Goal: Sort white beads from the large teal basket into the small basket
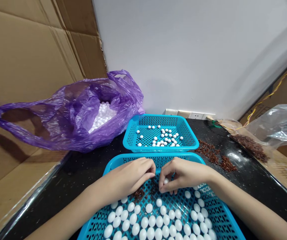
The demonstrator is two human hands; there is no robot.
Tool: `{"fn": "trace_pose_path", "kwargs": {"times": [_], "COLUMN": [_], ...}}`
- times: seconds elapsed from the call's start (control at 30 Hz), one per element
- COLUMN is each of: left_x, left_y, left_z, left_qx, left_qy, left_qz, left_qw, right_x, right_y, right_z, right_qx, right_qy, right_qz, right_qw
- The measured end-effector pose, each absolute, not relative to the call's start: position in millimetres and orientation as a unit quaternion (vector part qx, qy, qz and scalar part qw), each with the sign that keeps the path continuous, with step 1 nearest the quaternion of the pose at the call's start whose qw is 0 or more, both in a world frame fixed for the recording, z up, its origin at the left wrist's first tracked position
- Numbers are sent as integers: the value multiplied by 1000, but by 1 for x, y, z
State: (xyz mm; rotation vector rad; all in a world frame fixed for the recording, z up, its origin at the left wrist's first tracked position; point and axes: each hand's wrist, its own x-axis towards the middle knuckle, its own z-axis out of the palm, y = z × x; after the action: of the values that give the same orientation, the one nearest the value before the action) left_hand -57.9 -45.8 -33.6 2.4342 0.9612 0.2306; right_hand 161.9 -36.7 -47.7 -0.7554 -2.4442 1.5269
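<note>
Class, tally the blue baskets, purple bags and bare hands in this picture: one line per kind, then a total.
Blue baskets: 2 (near basket, far basket)
Purple bag: 1
Bare hands: 2 (left hand, right hand)
Total: 5

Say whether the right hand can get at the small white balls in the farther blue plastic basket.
Likely yes: the farther basket lies open beyond the right hand, past the nearer basket's rim; nothing covers those balls, though that hand holds a ball.
</note>
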Motion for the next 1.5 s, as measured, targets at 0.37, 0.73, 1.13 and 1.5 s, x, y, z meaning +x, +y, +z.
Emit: {"fn": "trace_pose_path", "kwargs": {"times": [0.37, 0.73, 1.13, 1.5], "left_x": [-59, -62, -61, -63], "left_y": [-46, -45, -45, -43], "left_z": [-28, -33, -31, -35], "left_qx": [908, 892, 895, 890], "left_qy": [300, 245, 179, 184], "left_qz": [191, 335, 366, 360], "left_qw": [220, 180, 181, 208], "right_x": [160, 158, 156, 157], "right_y": [-35, -30, -32, -33], "right_z": [-44, -48, -47, -42], "right_qx": [-274, -282, -248, -226], "right_qy": [-825, -717, -653, -709], "right_qz": [467, 537, 596, 518], "right_qw": [160, 345, 397, 421]}}
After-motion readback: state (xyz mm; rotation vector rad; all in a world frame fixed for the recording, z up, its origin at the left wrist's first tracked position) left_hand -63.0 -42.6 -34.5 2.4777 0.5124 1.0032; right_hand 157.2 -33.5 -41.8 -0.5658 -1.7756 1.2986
